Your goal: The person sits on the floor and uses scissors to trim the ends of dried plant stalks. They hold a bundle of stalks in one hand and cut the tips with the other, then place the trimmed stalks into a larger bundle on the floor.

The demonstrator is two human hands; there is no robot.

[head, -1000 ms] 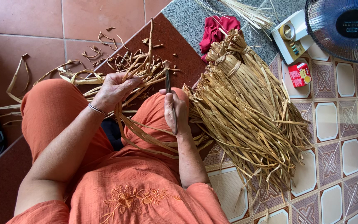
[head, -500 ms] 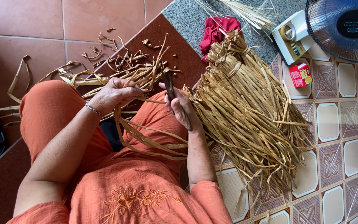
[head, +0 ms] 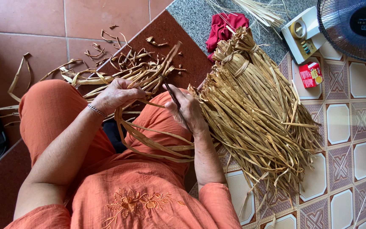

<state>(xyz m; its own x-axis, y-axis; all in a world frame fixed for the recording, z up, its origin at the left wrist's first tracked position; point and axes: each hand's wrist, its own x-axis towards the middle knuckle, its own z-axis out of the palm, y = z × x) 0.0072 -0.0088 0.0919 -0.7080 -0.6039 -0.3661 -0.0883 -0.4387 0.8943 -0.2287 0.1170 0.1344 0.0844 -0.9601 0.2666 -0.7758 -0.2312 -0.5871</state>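
Left hand (head: 114, 96): fingers curled, pinching a long dried leaf strip (head: 149, 140) that loops across the orange lap.
Right hand (head: 188, 109): fist wrapped around a thin dark blade (head: 170, 91), its tip against the same strip.
Scraps (head: 119, 70): curled trimmings on the floor beyond the knees.
Bundle (head: 255, 114): tied strips, just right of the right hand.
Far right: red cloth (head: 225, 27), fan (head: 354, 27).

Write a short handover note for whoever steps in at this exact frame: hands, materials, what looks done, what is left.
Left hand: grip closed on a long dried leaf strip that loops over the lap.
Right hand: grip closed on a thin dark blade, tip at the strip.
Done: curled trimmings lie scattered on the brown floor ahead.
Left: the big tied bundle of dried strips lies on the patterned tiles at the right hand's side.
Nearby: red cloth, fan, small red box.
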